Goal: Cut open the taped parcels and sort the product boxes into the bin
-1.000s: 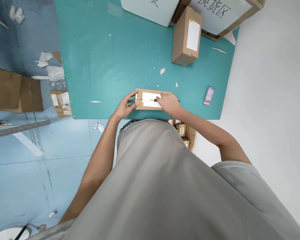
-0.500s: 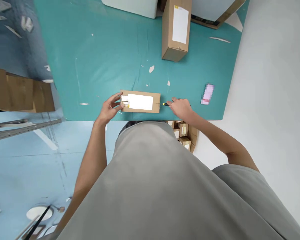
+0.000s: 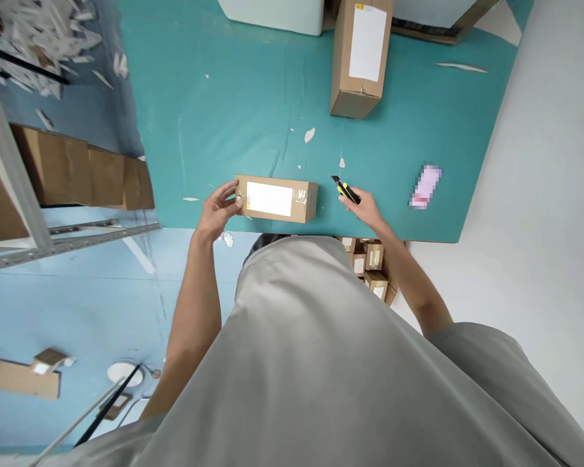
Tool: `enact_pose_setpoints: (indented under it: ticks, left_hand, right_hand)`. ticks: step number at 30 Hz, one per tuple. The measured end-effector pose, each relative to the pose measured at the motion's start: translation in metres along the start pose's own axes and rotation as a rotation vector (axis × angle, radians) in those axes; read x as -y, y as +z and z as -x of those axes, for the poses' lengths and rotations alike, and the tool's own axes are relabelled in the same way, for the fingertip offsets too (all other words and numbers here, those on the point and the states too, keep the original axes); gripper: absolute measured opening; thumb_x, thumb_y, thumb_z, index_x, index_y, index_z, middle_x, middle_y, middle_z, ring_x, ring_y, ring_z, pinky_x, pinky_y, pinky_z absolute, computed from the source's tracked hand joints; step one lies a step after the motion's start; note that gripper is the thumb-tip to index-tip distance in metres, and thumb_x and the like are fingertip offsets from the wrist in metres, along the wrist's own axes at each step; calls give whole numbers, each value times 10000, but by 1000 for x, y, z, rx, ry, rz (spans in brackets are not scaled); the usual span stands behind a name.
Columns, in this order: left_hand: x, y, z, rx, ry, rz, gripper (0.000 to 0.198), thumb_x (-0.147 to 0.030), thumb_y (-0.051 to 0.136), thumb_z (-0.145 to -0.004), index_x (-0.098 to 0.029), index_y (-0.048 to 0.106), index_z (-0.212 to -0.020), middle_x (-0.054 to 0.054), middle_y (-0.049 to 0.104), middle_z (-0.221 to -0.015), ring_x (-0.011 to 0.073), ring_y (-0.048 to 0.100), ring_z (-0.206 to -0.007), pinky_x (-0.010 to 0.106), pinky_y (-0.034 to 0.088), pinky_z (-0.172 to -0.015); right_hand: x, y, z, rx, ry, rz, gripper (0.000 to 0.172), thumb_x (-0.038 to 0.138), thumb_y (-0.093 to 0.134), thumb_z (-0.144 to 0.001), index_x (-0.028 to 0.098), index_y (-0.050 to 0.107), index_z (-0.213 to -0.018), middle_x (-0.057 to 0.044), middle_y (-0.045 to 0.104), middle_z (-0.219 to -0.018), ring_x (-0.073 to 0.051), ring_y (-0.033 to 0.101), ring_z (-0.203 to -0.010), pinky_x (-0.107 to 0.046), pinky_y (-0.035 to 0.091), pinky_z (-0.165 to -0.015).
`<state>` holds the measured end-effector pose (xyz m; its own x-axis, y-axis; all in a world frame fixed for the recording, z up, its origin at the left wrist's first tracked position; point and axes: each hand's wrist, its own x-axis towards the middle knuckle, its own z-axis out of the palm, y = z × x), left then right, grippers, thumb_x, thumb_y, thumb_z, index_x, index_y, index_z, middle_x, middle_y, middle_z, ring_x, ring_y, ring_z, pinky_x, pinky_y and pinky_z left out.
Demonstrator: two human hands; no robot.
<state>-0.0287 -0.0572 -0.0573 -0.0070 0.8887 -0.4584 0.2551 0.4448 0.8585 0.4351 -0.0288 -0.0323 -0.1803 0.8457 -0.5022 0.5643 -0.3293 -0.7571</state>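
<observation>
Cardboard box (image 3: 299, 206), partly behind left hand (image 3: 215, 211), label (image 3: 269, 198) illegible

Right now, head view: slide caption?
Left hand grips a labelled box on a green table; right hand holds a knife apart.

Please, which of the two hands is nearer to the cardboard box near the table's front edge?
Left. The left hand has its thumb and fingers on the left end of the cardboard box; the right hand is apart, beyond its right end, holding a utility knife.
</observation>
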Motion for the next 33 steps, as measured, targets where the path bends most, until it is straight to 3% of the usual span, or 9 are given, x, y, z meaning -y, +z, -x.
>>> enact_pose_setpoints:
  ticks: [5, 10, 13, 15, 21, 24, 28, 31, 33]
  left_hand:
    - [2, -25, -11, -50, -45, -18, 870, -485, 958, -680, -209, 754, -1480, 170, 757, -1453, 320, 788, -1188, 581, 644, -1150]
    - [-2, -47, -20, -69, -141, 78, 711, -273, 996, -567, -191, 786, -1241, 101, 804, -1187, 279, 769, -1112, 465, 662, -1055]
    - [-1, -49, -28, -47, -161, 71, 561, -263, 1017, -571, -202, 746, -1059, 87, 806, -1079, 283, 756, -1111, 459, 654, -1042]
    - [1, -39, -35, -13, -177, 60, 492, -273, 1019, -589, -208, 712, -968, 75, 795, -1020, 268, 753, -1067, 454, 645, -1045]
    - [-2, 38, -50, 158, -323, 182, 362, -383, 921, -812, -216, 603, -856, 39, 744, -887, 216, 742, -931, 403, 636, -989]
    - [-5, 59, -54, 229, -365, 132, 407, -407, 900, -862, -230, 539, -800, 24, 709, -836, 224, 734, -936, 386, 624, -953]
    - [-8, 40, -58, 217, -314, 96, 334, -341, 875, -866, -230, 565, -809, 47, 734, -915, 237, 705, -1020, 386, 601, -990]
    - [-23, 16, -58, 202, -82, 109, 187, -364, 802, -921, -225, 684, -963, 86, 798, -1176, 231, 720, -1087, 374, 606, -993]
    - [-40, 7, -59, 195, 88, 121, 245, -450, 768, -965, -235, 735, -1077, 84, 809, -1259, 217, 742, -1071, 341, 618, -945]
  right_hand:
    - [-1, 83, -1, -94, 383, -467, 519, 679, 935, -800, 223, 690, -821, 39, 630, -623, -164, 642, -621, -263, 476, -595]
    - [34, 125, 6, -113, 405, -666, 587, 704, 1010, -700, 219, 712, -844, 46, 645, -603, -140, 626, -581, -245, 507, -584]
    - [59, 130, 13, -192, 345, -649, 593, 717, 1005, -679, 231, 682, -787, 47, 633, -591, -138, 610, -578, -250, 497, -587]
    - [74, 124, 21, -259, 289, -588, 565, 714, 972, -708, 231, 686, -777, 40, 640, -601, -142, 607, -591, -258, 493, -602]
    - [104, 83, 51, -460, 244, -239, 465, 648, 899, -792, 216, 731, -835, 35, 648, -642, -181, 668, -651, -289, 526, -658]
    - [112, 81, 56, -498, 296, -122, 454, 634, 875, -822, 204, 744, -886, 24, 677, -699, -195, 689, -675, -304, 548, -690]
    - [121, 99, 54, -533, 234, 59, 414, 607, 789, -940, 195, 770, -978, -36, 763, -878, -222, 714, -810, -338, 577, -825]
    - [126, 109, 52, -594, 202, 232, 411, 589, 720, -1020, 187, 796, -1055, -108, 811, -1039, -269, 727, -967, -385, 580, -939]
    - [128, 111, 54, -617, 206, 300, 443, 597, 695, -1048, 180, 809, -1146, -149, 821, -1143, -301, 735, -1050, -417, 584, -988]
